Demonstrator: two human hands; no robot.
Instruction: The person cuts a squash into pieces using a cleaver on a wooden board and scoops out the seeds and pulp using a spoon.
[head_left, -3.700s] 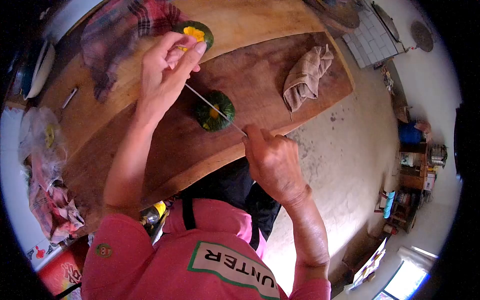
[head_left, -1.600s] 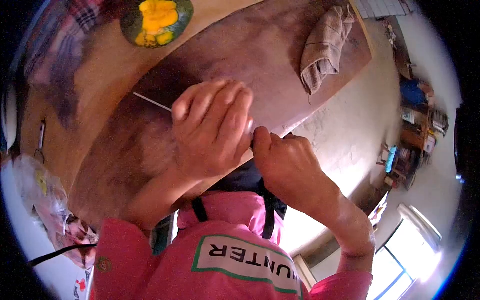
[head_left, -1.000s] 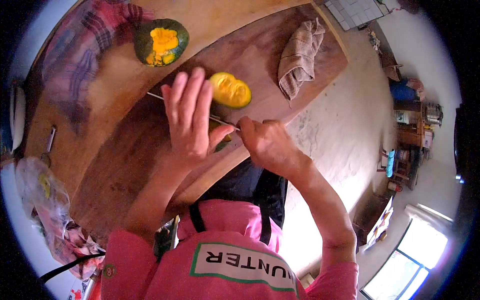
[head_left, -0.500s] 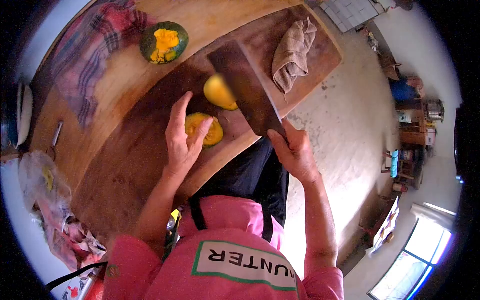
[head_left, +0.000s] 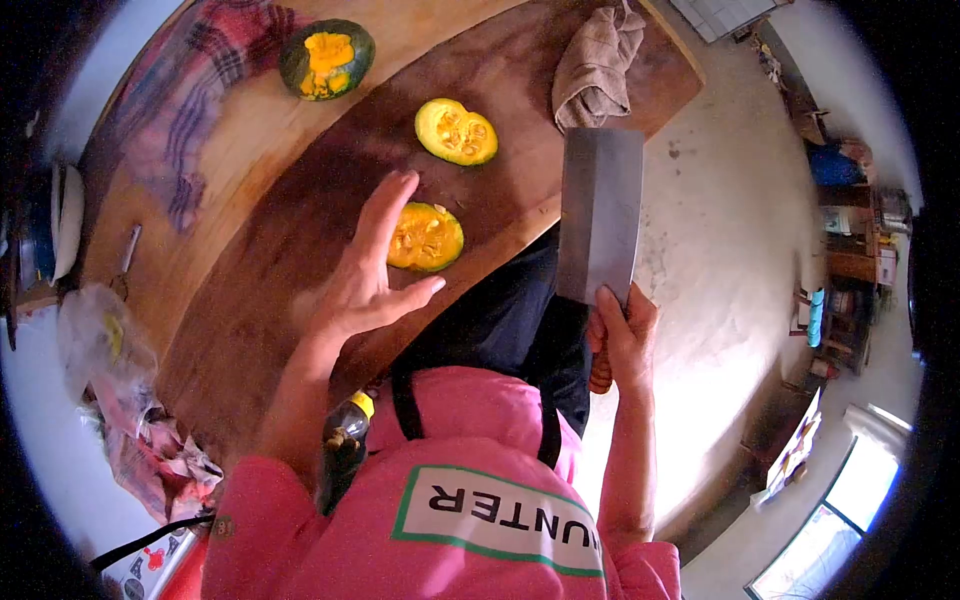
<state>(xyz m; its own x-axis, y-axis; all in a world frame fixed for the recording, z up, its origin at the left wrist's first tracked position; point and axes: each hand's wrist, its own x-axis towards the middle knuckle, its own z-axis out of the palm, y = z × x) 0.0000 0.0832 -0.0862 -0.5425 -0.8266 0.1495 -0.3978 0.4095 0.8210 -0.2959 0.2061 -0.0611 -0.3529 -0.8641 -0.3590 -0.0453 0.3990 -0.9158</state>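
Near squash half (head_left: 432, 240), far squash half (head_left: 457, 132) and a cleaver (head_left: 600, 215).
Both halves lie apart, seedy yellow-orange faces up, green-rinded, on a dark wooden tabletop (head_left: 520, 80); the cleaver is held off its near edge, broad grey blade pointing away.

Left fingers (head_left: 381, 217) partly hide the nearer squash half (head_left: 430, 240), right fingers (head_left: 618, 320) the cleaver handle (head_left: 601, 373).

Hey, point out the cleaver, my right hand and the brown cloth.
Cleaver (head_left: 602, 215): head view, middle of the blade.
Right hand (head_left: 632, 342): head view, middle of the hand.
Brown cloth (head_left: 598, 68): head view, its folded middle.
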